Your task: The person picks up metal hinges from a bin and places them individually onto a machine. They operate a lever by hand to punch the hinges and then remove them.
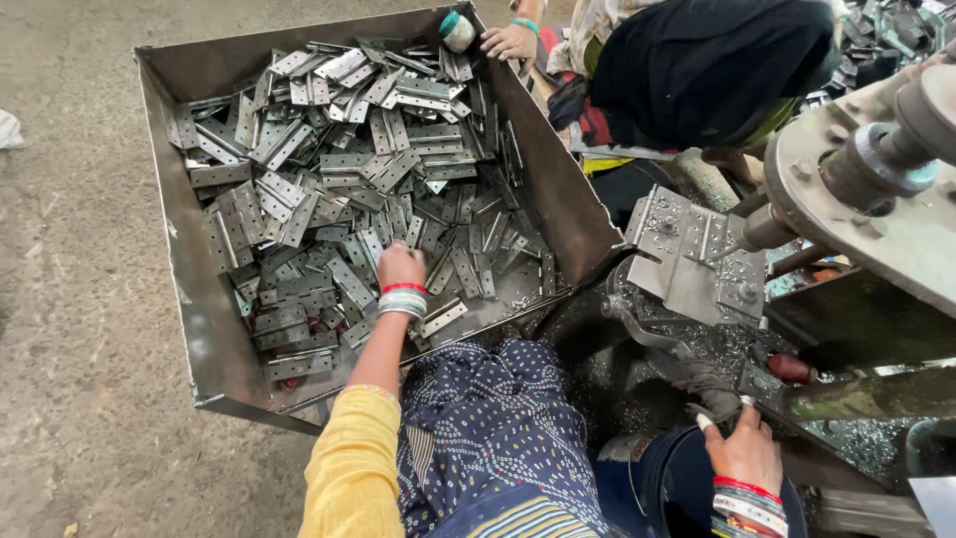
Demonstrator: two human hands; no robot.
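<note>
Dozens of stiff, sharp-edged steel hinge plates (339, 189) fill the metal bin (189, 299); left hand (400, 267) digs in, grasp hidden; right hand (742, 448), at 4 o'clock, curls around a machine lever (697, 406); judged light singly, best pinched by flat faces.

The person's left arm stretched forward and away from the body, sleeved in yellow to the forearm, with red and silver bangles circling the wrist. The left hand (400, 265) hung palm down, fingers curled under and out of sight, so its grasp could not be made out. The right hand (742, 450) sat low and close to the body, back uppermost, red and patterned bangles at its wrist, fingers bent forward, one pale fingertip showing at the left.
</note>
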